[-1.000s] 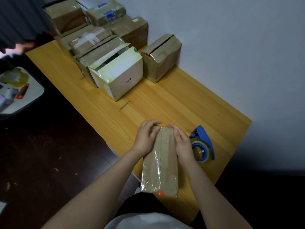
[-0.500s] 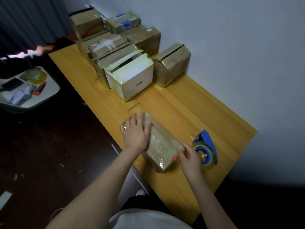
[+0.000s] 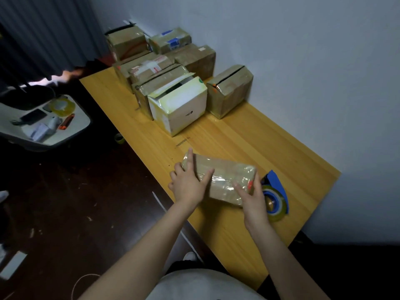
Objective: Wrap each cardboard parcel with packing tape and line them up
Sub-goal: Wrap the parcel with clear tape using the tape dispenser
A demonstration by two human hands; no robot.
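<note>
Both forearms reach forward over the long front edge of the bench (image 3: 240, 137), wrists roughly level. The left hand (image 3: 187, 185) lies palm-down on the left end of the tape-wrapped parcel (image 3: 224, 177). Its fingers are straight and fanned, the forefinger reaches along the far left corner, and the thumb is laid across the top face. The right hand (image 3: 253, 199) clasps the parcel's right end, thumb on the near face and fingers round the end, though how far they curl behind it is hidden.

The parcel lies flat, angled across the bench, close to the front edge and toward the right-hand end. Just beside its right end sits the blue tape dispenser (image 3: 276, 197), partly behind the right hand. At the far left end the other parcels (image 3: 230, 92) are bunched against the wall — a white box (image 3: 180, 106) nearest.
</note>
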